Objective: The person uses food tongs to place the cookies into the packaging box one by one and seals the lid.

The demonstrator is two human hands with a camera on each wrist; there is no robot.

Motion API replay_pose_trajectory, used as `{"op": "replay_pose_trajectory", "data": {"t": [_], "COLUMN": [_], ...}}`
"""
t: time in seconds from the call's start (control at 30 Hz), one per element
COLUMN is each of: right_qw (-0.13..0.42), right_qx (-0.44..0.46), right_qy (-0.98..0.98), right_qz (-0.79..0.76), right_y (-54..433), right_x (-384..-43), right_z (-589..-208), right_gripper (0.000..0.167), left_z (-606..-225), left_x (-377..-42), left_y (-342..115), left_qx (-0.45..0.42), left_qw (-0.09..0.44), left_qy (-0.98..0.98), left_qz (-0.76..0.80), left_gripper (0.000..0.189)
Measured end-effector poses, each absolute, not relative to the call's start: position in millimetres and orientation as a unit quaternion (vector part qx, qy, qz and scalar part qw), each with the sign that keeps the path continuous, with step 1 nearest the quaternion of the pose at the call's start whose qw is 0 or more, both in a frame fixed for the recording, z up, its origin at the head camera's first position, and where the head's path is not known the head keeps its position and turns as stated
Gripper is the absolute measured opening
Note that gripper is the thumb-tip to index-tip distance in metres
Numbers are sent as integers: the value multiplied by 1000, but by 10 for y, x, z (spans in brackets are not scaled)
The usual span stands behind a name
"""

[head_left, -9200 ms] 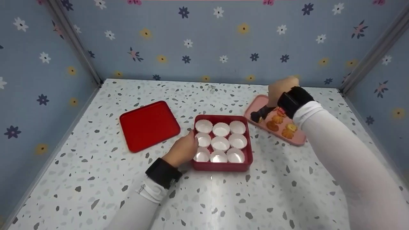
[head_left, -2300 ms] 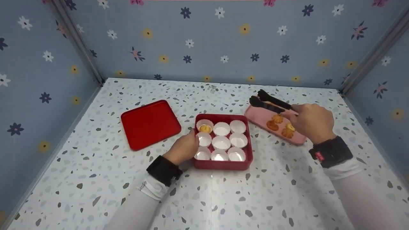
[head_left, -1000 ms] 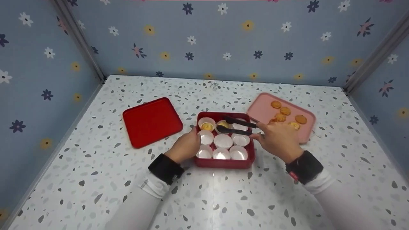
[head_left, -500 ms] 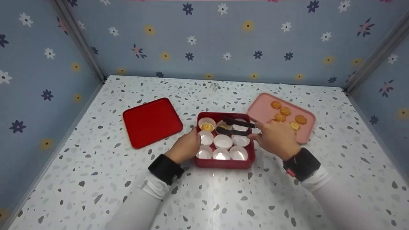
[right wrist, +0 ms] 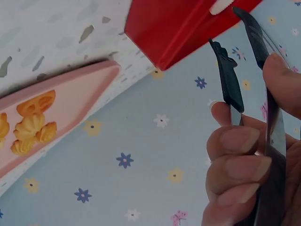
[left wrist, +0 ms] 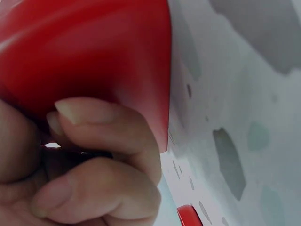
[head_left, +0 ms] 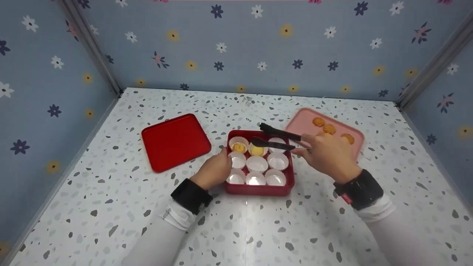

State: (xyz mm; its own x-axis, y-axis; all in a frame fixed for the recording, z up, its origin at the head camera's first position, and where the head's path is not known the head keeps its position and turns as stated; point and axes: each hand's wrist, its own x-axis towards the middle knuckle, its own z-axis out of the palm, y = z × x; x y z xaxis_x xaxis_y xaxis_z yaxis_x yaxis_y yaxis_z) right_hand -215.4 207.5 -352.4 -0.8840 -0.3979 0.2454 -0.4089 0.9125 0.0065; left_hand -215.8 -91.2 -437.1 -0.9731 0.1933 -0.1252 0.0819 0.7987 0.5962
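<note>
A square red box (head_left: 258, 190) holds white paper cups (head_left: 257, 163) in rows. One yellow cookie (head_left: 239, 147) sits in the far left cup, another cookie (head_left: 257, 150) in the far middle cup. My left hand (head_left: 212, 170) grips the box's left wall, its fingers (left wrist: 113, 132) curled against the red side in the left wrist view. In my right hand (head_left: 329, 157) are black-tipped tongs (head_left: 277, 145), held with thumb and curled fingers. The tong tips stand spread over the far cups, with nothing between them; the right wrist view shows the tongs (right wrist: 229, 77) parted too.
Right of the box lies a pink tray (head_left: 301, 120) with several cookies (head_left: 329, 129), partly hidden behind my right hand. A red lid (head_left: 176, 142) lies flat at the left. Flowered panels (head_left: 236, 48) close off the back and sides of the speckled table (head_left: 236, 229).
Earlier every cup was bare; then a cookie appeared in the far left cup. My right hand brought another to the far middle cup, released it, and the tongs have risen and spread.
</note>
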Motion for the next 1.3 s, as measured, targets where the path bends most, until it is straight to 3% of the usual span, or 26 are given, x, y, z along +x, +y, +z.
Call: {"op": "replay_pose_trajectory", "data": {"t": [0.2, 0.3, 0.57, 0.97, 1.3], "right_qw": [160, 153, 137, 44, 7], "right_qx": [177, 143, 60, -21, -53], "right_qy": [-970, -976, -984, -994, -996], "right_qz": [52, 61, 100, 95, 70], "right_y": [2297, 2431, 2876, 3330, 3471], "right_x": [-2129, -2140, -2197, -2546, -2852], "right_z": [-3341, -3304, -3388, -3632, -3801], "right_gripper": [43, 42, 68, 94, 87], "left_z": [-4386, -4388, -4384, -4391, -4361], "left_x": [-2172, -2167, -2146, -2155, -2150], "left_y": [-915, -917, -909, -910, -902], "left_qx": [71, 74, 93, 76, 67], "left_qw": [89, 83, 60, 82, 97], "left_qy": [945, 946, 948, 945, 940], "left_qz": [307, 306, 297, 307, 319], "left_gripper": [53, 52, 48, 53, 53]}}
